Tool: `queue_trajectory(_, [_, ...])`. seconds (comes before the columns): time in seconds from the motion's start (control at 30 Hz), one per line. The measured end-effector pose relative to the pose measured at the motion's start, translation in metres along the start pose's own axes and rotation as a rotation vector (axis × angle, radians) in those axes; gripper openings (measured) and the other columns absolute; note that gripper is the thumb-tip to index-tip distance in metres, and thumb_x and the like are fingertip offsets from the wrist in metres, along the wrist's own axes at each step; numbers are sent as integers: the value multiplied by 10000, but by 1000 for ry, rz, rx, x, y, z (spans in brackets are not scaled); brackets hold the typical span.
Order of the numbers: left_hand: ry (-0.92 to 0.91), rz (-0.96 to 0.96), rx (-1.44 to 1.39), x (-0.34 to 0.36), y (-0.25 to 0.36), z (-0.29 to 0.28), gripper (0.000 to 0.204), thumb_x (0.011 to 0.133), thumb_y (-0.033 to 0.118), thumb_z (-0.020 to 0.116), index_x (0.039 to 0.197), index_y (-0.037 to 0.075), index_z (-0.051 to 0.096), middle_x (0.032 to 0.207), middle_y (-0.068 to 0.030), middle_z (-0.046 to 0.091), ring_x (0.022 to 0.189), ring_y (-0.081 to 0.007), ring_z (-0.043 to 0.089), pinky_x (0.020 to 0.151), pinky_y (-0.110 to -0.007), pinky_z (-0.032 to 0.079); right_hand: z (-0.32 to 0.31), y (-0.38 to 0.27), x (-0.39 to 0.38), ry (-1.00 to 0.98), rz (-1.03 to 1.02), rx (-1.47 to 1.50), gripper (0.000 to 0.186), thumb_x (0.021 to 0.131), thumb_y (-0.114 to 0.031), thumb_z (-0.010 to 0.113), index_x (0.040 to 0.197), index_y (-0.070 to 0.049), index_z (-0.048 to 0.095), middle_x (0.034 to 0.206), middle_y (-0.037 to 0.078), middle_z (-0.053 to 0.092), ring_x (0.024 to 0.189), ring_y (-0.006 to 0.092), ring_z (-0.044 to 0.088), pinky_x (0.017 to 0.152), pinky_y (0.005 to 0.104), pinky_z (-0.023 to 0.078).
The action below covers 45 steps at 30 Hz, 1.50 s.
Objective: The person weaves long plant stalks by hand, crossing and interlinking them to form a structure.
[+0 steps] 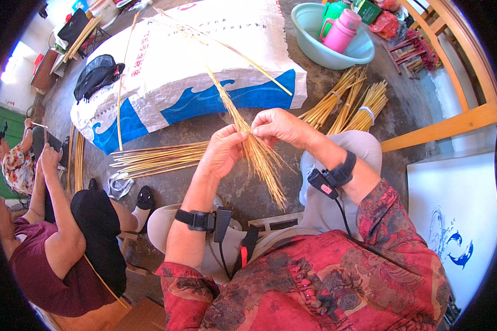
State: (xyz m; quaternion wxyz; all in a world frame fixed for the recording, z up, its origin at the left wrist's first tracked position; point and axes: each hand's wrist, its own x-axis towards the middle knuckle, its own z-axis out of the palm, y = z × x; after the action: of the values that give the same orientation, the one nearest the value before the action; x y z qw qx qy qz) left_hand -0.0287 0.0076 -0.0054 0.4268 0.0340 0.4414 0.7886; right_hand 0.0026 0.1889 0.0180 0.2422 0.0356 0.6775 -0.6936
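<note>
Over my lap, a thin bunch of dried grass stalks (259,160) slants between my hands. Its feathery seed heads point down toward me, while the stalks run up and away over a white sack. My left hand (222,150) pinches the bunch from the left side. From the right, my right hand (281,128) is closed on the same bunch with thumb and fingertips. The fingertips of both hands are close together near where the seed heads begin. Just beyond my left hand, a row of loose straw stalks (154,159) lies on the floor.
A white and blue woven sack (215,71) spreads ahead, with black cloth (96,77) on it. Tied straw bundles (364,107) lie right, below a pale basin (364,55) holding a pink thermos (342,30). A wooden frame (442,127) stands right; a co-worker (55,243) sits left.
</note>
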Motion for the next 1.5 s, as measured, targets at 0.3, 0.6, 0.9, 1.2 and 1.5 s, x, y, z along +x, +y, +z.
queue_trajectory(0.3, [11, 41, -6, 0, 2, -1, 133, 792, 72, 539, 918, 33, 528, 874, -67, 592, 778, -151, 585, 721, -293, 488, -4, 0, -1, 2, 2, 96, 155, 774, -193, 577, 794, -39, 565, 647, 13, 553, 527, 90, 536, 470, 216, 457])
queue_trajectory(0.6, [33, 30, -24, 1, 0, 0, 112, 788, 74, 550, 891, 33, 532, 844, -62, 595, 753, -154, 589, 704, -289, 494, -4, -2, -3, -10, 22, 84, 156, 802, -205, 569, 810, -50, 552, 677, -14, 543, 553, 61, 524, 507, 203, 446])
queue_trajectory(0.9, [16, 41, -60, 2, 1, -1, 106, 790, 84, 556, 883, 37, 537, 841, -68, 602, 747, -156, 597, 690, -294, 501, -6, -1, -2, -14, 15, 102, 153, 798, -193, 574, 817, -43, 552, 666, -15, 531, 529, 51, 506, 477, 187, 423])
queue_trajectory(1.2, [10, 32, -61, 1, 2, 3, 134, 789, 79, 547, 913, 31, 533, 847, -65, 600, 749, -152, 597, 690, -289, 501, -6, -2, -4, -5, -2, 145, 150, 795, -171, 571, 838, -30, 545, 691, -1, 537, 534, 56, 510, 484, 182, 418])
queue_trajectory(1.5, [0, 45, -92, 4, -1, 0, 134, 781, 67, 547, 910, 35, 531, 809, -48, 591, 714, -140, 589, 669, -277, 495, -2, -2, -2, 9, -83, 128, 126, 777, -109, 571, 857, -18, 539, 716, 17, 544, 542, 70, 514, 496, 194, 430])
